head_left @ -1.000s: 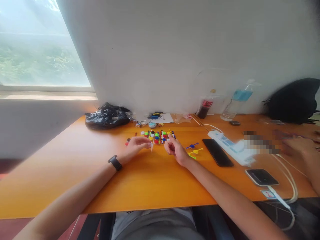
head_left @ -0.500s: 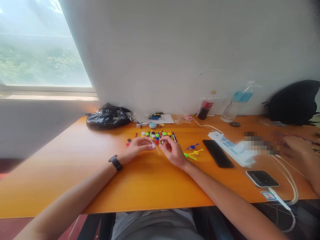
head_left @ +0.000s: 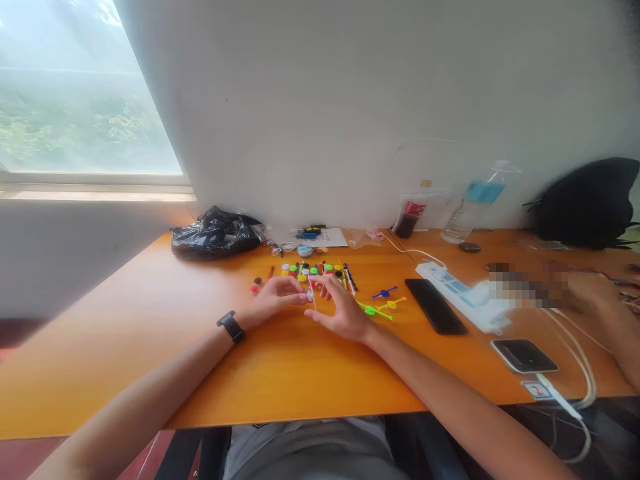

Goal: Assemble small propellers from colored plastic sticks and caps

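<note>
My left hand (head_left: 280, 295) pinches a small white round knob (head_left: 310, 295) between thumb and fingertips. A thin white arrow-shaped bar (head_left: 313, 298) stands across this knob, forming one white spinner with it. My right hand (head_left: 340, 312) is at the spinner's right, its thumb and index finger spread near the bar's two ends. Whether these fingertips touch the bar, I cannot tell. Behind both hands lie several coloured round pieces and sticks (head_left: 314, 271). Right of my right hand are a green spinner (head_left: 370, 310), a yellow spinner (head_left: 391, 305) and a blue spinner (head_left: 385, 293).
A black phone (head_left: 436, 305) and a white power strip (head_left: 457, 293) lie to the right, with a cabled device (head_left: 524, 356) nearer. A black plastic bag (head_left: 215, 233) sits back left. Bottles (head_left: 457, 220) stand by the wall. Another person's arm (head_left: 607, 317) reaches in at far right.
My right hand's thumb and index finger have spread apart and moved left around the white bar. The bar has turned more upright. My left hand keeps its pinch.
</note>
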